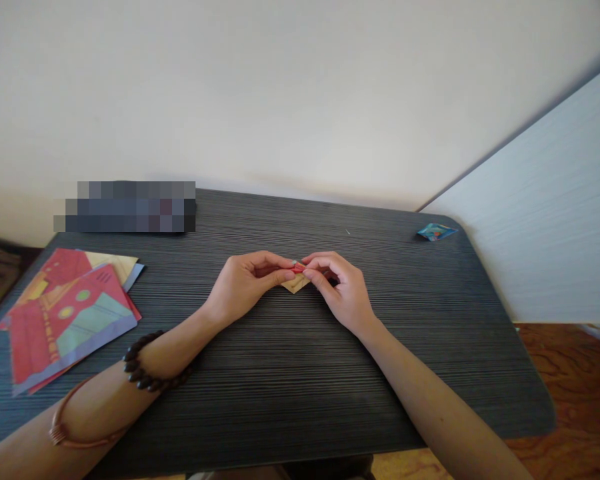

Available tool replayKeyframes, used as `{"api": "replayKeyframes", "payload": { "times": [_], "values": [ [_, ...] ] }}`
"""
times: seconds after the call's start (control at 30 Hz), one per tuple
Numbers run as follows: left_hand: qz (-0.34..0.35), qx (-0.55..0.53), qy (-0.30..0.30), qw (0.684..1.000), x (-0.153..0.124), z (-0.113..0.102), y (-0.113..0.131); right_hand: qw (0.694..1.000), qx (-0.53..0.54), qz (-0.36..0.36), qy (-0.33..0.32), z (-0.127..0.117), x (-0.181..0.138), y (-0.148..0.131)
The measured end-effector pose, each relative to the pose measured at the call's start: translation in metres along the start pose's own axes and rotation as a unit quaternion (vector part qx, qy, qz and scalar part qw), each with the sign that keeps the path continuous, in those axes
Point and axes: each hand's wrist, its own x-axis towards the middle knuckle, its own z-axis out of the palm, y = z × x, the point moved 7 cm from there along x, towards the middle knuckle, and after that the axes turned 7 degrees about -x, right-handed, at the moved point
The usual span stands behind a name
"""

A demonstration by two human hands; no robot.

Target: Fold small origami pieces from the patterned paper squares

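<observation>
A small folded paper piece (pixel 296 281), tan with a red upper edge, sits at the middle of the dark ribbed table (pixel 290 373). My left hand (pixel 245 280) pinches its left side, fingers closed on it. My right hand (pixel 341 287) pinches its right side, fingertips meeting those of the left hand. The left forearm wears a dark bead bracelet (pixel 150 367) and a copper bangle (pixel 77 433).
A stack of coloured patterned paper sheets (pixel 67 313) lies at the table's left. A small blue folded paper (pixel 436 231) rests at the far right corner. A blurred dark object (pixel 130 207) lies at the far left edge. A white panel (pixel 545 220) stands on the right.
</observation>
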Motion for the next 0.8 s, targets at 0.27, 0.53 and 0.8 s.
{"api": "replayKeyframes", "payload": {
  "times": [0.27, 0.53, 0.8],
  "values": [
    [0.012, 0.006, 0.026, 1.0, -0.0014, -0.0026, 0.0023, 1.0, -0.004, -0.011, 0.016, -0.0016, 0.001, -0.0031],
    [-0.008, 0.006, 0.013, 1.0, -0.0008, -0.0015, 0.0008, 0.999, 0.001, 0.015, 0.033, -0.0056, 0.0002, -0.003],
    [-0.033, -0.032, 0.019, 0.999, -0.0002, -0.002, -0.0027, 0.995, 0.045, 0.067, 0.054, -0.0054, -0.0017, 0.005]
  ]
}}
